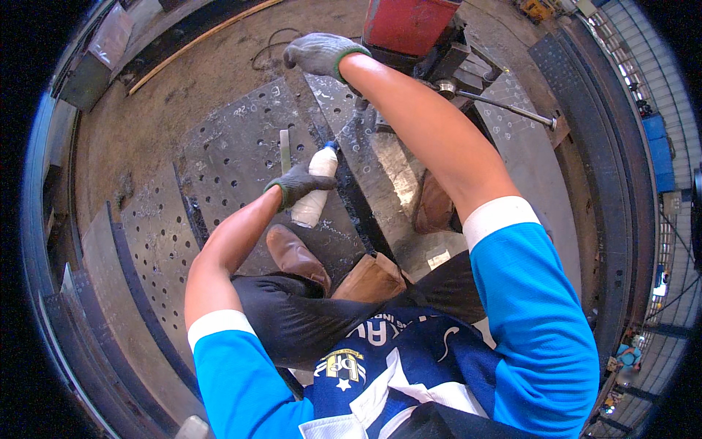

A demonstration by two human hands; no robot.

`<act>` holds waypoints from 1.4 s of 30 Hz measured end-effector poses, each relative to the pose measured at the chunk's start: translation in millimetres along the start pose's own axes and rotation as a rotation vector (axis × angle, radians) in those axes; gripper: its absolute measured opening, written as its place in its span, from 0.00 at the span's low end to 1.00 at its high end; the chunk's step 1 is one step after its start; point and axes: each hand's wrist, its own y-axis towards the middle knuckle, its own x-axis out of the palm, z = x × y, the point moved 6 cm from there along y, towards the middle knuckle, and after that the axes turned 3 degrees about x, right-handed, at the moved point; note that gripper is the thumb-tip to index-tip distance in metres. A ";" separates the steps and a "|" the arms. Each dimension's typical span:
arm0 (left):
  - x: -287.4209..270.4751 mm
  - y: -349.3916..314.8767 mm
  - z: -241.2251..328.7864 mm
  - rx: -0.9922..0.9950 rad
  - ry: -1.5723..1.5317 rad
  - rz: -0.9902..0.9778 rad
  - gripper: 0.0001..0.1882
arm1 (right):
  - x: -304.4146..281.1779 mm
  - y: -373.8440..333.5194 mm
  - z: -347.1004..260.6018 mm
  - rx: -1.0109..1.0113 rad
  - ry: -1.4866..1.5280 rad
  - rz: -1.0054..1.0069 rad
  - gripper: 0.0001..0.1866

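Note:
My left hand (298, 184), in a grey glove with a green cuff, is wrapped round the middle of a white bottle (311, 206). Its blue cap (331, 145) points away from me and a little to the right. Just beyond the left hand, a thin flat metal strip (284, 152) lies on a dark, hole-punched steel plate (241, 135). My right hand (322, 55), gloved the same way, reaches far forward beside a red machine housing (406, 25). Its fingers extend left with drooping tips, and nothing shows in them; the palm side is hidden.
A long metal rod with a round head (504, 104) sticks out right of the machine. Between my brown shoes (296, 256) is a wooden block (371, 279). More drilled plates (157, 241) lie at left. Steel beams (614, 146) line the right. A cable (272, 45) curls on the ground.

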 end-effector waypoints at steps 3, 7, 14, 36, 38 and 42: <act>-0.1 -2.3 3.8 0.047 -0.071 0.023 0.40 | -3.5 -3.4 -3.1 0.032 0.001 -0.018 0.18; -0.8 -8.6 13.1 0.087 -0.207 0.045 0.41 | -11.3 -9.4 -9.3 0.042 -0.011 -0.011 0.18; -0.9 -3.9 10.9 0.023 -0.038 0.037 0.42 | -10.4 -8.4 -10.0 0.008 -0.031 0.010 0.18; 1.2 0.3 -0.9 0.008 -0.024 0.044 0.42 | 2.0 2.3 -0.6 0.052 -0.001 -0.070 0.23; 1.4 -4.0 6.6 0.036 -0.033 0.044 0.42 | 0.9 2.1 -2.7 0.022 -0.024 -0.041 0.20; 0.0 -10.7 17.8 0.060 -0.149 0.112 0.40 | 1.5 -1.0 -2.6 0.028 -0.062 -0.042 0.19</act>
